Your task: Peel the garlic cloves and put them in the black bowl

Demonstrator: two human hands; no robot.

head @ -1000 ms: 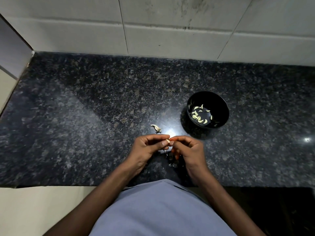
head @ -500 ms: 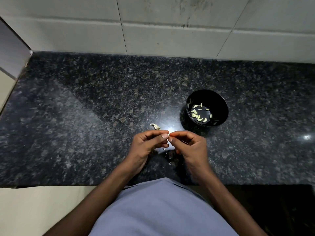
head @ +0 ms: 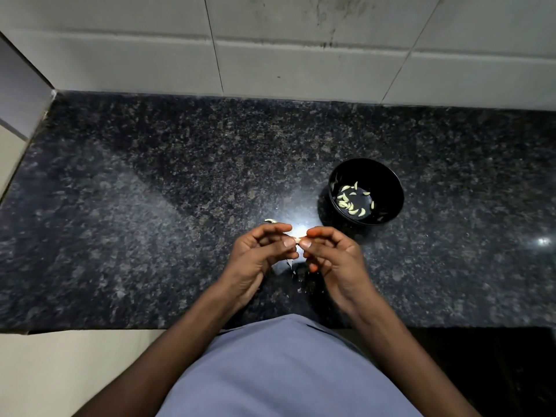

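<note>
Both hands up over the front part of the dark stone counter (head: 150, 224), fingertips meeting at one small pale garlic clove (head: 296, 238). Left hand (head: 258, 254): fingers curled, thumb and forefinger pinching the clove's left end. Right hand (head: 334, 257): fingers also curled inward, thumb and forefinger tips nipping the clove's right end. Thumbnails nearly touching each other. Clove held in the air between the two hands, not resting on the counter. Whether skin is on or off it, cannot tell; too small.

Black bowl (head: 388, 182) stands on the counter just beyond and to the right of the right hand, apart from it. Inside, a scatter of peeled cloves (head: 350, 201) on the bottom, mostly toward its left side.

A pale scrap (head: 270, 220) lies on the counter just past the left hand's knuckles. Small flecks of skin (head: 293, 273) on the stone below the hands, between the wrists.

White tiled wall (head: 301, 55) behind the counter. Person wears a grey-blue shirt (head: 285, 371).
</note>
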